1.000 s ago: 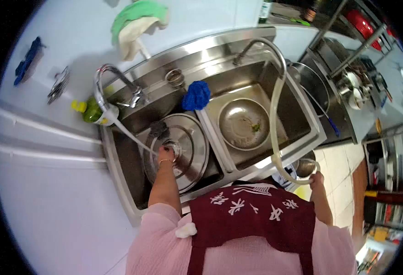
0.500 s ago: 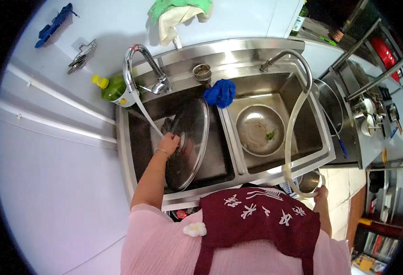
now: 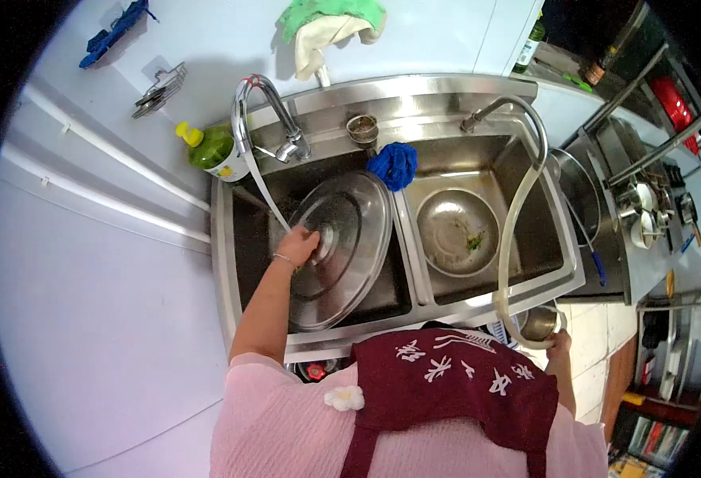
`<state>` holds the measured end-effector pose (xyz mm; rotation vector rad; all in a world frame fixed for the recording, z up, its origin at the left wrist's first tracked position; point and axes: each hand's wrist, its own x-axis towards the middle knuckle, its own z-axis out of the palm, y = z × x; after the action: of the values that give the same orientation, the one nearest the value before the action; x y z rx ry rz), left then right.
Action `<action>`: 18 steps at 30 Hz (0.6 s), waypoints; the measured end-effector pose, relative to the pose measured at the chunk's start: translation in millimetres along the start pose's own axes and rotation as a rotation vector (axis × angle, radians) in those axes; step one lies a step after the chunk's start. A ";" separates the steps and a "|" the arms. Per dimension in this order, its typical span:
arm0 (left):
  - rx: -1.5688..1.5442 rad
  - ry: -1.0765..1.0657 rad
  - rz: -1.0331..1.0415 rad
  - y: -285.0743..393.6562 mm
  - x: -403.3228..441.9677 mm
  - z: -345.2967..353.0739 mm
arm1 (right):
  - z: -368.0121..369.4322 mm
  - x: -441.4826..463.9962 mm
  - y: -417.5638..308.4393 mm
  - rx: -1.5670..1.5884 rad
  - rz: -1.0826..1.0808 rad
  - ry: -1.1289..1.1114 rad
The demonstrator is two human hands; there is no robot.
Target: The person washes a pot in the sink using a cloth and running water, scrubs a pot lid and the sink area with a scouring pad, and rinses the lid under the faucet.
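Observation:
My left hand grips the knob of a large round metal pot lid, which is held tilted inside the left sink basin. Beside that hand, a pale hose comes down from the left faucet; its lower end is hidden near the fingers. Low on the right, my right hand is closed around the end of a second, yellowish hose from the right faucet. A metal pot stands close to this hand, below the counter edge; whether the fingers touch it I cannot tell.
A metal bowl with green scraps sits in the right basin. A blue cloth hangs over the divider. A strainer cup and a green soap bottle stand at the back. A large pan leans at the right.
The lid has swung to show more of its face and has shifted right with my left hand. My right hand stays low by the hose end. The whole view has shifted slightly.

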<state>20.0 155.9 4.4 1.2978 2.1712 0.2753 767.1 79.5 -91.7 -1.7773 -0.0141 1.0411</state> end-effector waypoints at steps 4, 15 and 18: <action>-0.028 0.038 0.002 -2.5 2.6 1.0 | 4.0 -5.9 -3.8 -0.002 0.028 0.010; -0.708 -0.127 -0.265 -0.4 -8.4 -4.0 | 4.7 6.9 -3.9 -0.036 0.011 -0.027; -0.618 -0.130 -0.254 -5.0 -2.3 8.3 | 0.7 12.4 -2.6 -0.063 0.003 -0.015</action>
<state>21.9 150.4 -3.7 0.6688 1.8931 0.6726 775.6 86.8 -97.6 -1.8265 -0.0541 1.0660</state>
